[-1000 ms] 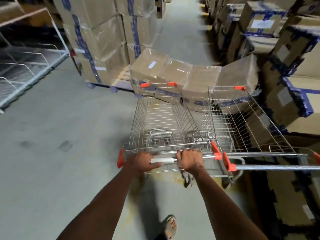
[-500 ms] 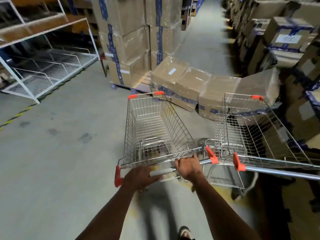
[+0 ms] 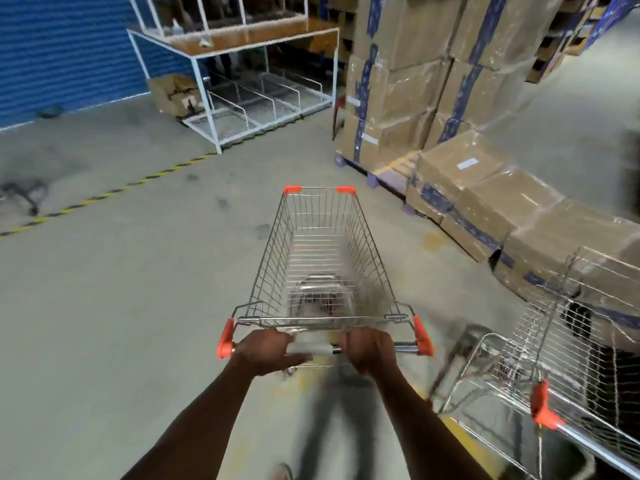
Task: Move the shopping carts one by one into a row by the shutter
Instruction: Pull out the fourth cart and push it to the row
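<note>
Both the left hand (image 3: pixel 266 351) and right hand (image 3: pixel 369 353) grip the cart (image 3: pixel 322 268) handle at 6 o'clock — shutter (image 3: pixel 65 53) at 10 o'clock; a wide swing risks clipping the white rack (image 3: pixel 263 109) or second cart (image 3: pixel 561 358).

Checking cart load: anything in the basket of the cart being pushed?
No, the cart gripped by the left hand and right hand shows only bare wire mesh.

Your left hand (image 3: pixel 265 351) and right hand (image 3: pixel 369 351) grip the cart (image 3: pixel 322 258) handle; second cart (image 3: pixel 554 358) at right, shutter (image 3: pixel 65 53) ahead-left.
</note>
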